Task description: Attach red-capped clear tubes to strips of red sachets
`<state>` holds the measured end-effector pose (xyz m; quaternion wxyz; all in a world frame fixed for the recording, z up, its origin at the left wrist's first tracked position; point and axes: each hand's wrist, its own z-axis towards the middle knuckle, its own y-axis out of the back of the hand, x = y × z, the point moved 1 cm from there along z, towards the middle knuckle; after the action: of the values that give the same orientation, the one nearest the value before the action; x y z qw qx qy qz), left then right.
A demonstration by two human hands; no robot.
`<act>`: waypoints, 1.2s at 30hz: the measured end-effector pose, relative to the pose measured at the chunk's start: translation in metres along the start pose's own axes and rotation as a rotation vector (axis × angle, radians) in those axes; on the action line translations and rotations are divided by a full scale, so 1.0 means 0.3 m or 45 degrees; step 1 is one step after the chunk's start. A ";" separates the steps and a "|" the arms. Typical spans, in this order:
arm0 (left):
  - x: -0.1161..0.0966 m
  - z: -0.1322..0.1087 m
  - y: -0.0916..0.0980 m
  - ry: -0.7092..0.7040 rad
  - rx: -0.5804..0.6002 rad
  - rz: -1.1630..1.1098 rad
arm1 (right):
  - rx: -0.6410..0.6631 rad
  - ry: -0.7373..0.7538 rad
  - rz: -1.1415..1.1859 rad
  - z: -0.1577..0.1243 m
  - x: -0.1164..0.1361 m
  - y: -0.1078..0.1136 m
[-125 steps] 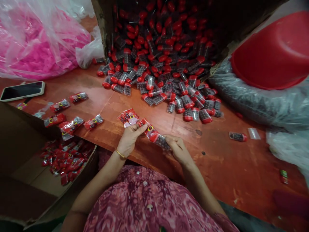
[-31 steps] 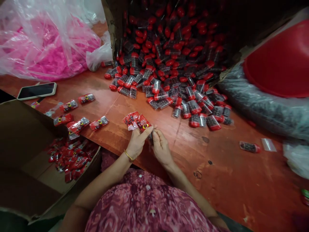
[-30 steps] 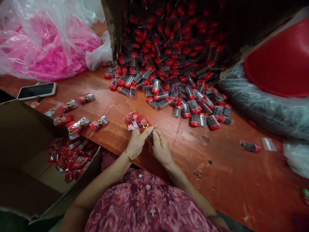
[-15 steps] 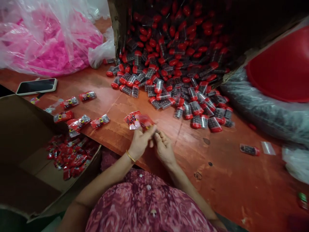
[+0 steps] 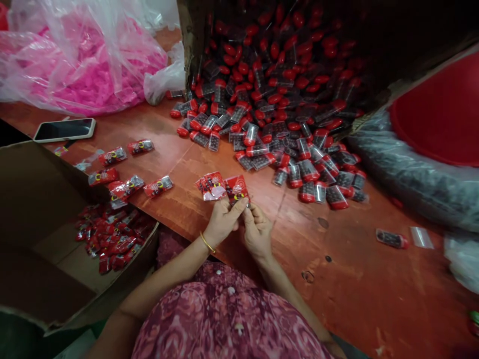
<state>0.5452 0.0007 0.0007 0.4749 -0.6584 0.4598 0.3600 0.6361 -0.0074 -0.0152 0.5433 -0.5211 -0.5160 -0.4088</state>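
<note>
My left hand point(image 5: 220, 223) pinches a red printed card point(image 5: 237, 187) between thumb and fingers, just above the table. Close beside it my right hand point(image 5: 259, 233) is closed, thumb against fingertips, at the card's lower right corner. Whether it grips the card or some small thing is hidden by the fingers. Several similar red cards point(image 5: 212, 186) lie fanned on the table, just beyond my left hand. Farther left lie several red wrapped packets point(image 5: 158, 186) with dark contents.
A heap of clear containers with red caps point(image 5: 307, 169) spills from a large box at the back. A cardboard box point(image 5: 33, 199) with packets stands left. Around are a phone point(image 5: 64, 130), a bag of pink pieces point(image 5: 101, 70), a red basin point(image 5: 441, 109) and one container point(image 5: 392, 239).
The red card, blurred and tilted before, now faces up flat and sharp between my hands. Both hands stay close together in nearly the same place. The whole view has shifted slightly.
</note>
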 end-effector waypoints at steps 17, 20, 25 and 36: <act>-0.083 0.010 0.235 0.003 -0.490 -0.456 | -0.132 0.476 -1.116 0.192 0.032 0.098; -0.134 0.029 0.385 -0.152 -0.993 -0.555 | -0.457 0.471 -1.540 0.305 0.036 0.209; -0.153 -0.022 0.556 -0.517 -1.247 -0.662 | -0.265 0.520 -1.825 0.334 -0.020 0.278; -0.108 0.071 0.313 -0.513 -0.832 0.215 | -0.173 0.774 -1.567 0.149 -0.087 0.317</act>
<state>0.4452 0.0178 -0.0037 0.2896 -0.6509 0.2710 0.6473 0.7199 0.0458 -0.0581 0.2990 -0.0286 -0.5158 -0.8023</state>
